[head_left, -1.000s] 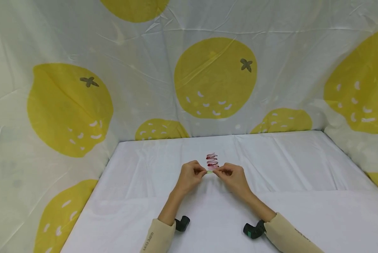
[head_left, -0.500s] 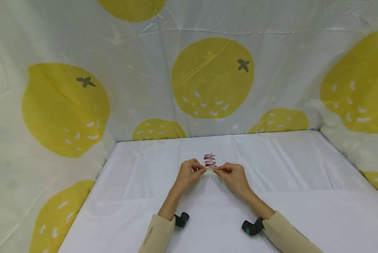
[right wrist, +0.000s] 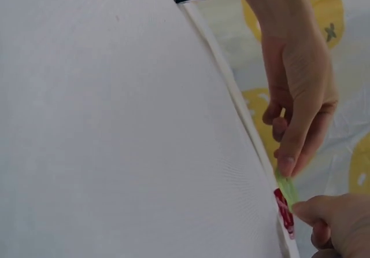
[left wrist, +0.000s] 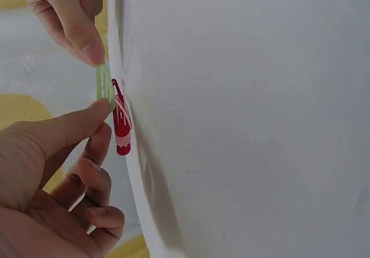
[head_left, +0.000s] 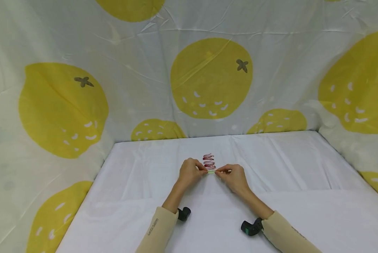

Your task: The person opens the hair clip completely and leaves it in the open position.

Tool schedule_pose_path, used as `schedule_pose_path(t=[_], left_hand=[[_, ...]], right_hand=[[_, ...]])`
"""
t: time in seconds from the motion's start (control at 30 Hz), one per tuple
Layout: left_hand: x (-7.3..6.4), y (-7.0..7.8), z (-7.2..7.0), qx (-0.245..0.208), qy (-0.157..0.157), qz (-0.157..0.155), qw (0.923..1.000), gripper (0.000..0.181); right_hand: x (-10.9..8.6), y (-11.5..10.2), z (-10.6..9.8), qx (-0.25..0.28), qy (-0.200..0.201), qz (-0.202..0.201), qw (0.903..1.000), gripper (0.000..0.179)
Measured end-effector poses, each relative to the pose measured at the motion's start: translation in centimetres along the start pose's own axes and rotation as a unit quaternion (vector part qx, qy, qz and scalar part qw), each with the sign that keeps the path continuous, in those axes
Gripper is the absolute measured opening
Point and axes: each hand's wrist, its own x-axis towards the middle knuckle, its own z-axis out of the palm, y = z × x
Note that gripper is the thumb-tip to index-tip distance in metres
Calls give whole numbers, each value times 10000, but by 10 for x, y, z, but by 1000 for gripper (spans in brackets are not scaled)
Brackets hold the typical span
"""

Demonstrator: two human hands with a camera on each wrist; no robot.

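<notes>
A pale green snap hair clip [head_left: 211,172] is held level between both hands just above the white table. My left hand [head_left: 189,174] pinches one end between thumb and index finger; in the left wrist view its other fingers [left wrist: 95,180] curl loosely. At the opposite end, my right hand [head_left: 234,178] pinches the clip with thumb and fingertip. Right behind the green clip, several red and pink hair clips [head_left: 209,161] lie in a column on the cloth. The nearest red clip [left wrist: 121,119] shows a pink band in the left wrist view. Fingertips cover both ends of the green clip.
A white cloth covers the table [head_left: 287,165]. Its back edge meets a hanging curtain [head_left: 138,80] printed with yellow lemons, which also runs along both sides. A black wrist camera [head_left: 251,227] sits under the right sleeve, another [head_left: 184,213] beside the left.
The head view shifts slightly. Both hands keep their pinch on the green hair clip, and the left hand moves a little toward the right. The red hair clips stay in place.
</notes>
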Motion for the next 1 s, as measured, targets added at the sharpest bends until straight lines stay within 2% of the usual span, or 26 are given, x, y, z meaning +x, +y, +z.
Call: schedule_pose_path(t=[0.23,0.5,0.7,1.0], left_hand=[[4,0,1,85,-20,-209,9997,5],[5,0,2,254,-24,-439,9987,7],[6,-1,4,298,-79,-581,9978,7],[2,0,-5,303,-175,-680,9971,9]], right_hand=[[3,3,2,-107,-49,31,9999,4],[5,1,2,-155,-126,134,9997,11],[5,1,2,-150,-140,141,9997,8],[5,4,1,-29,-159,152,9998,6]])
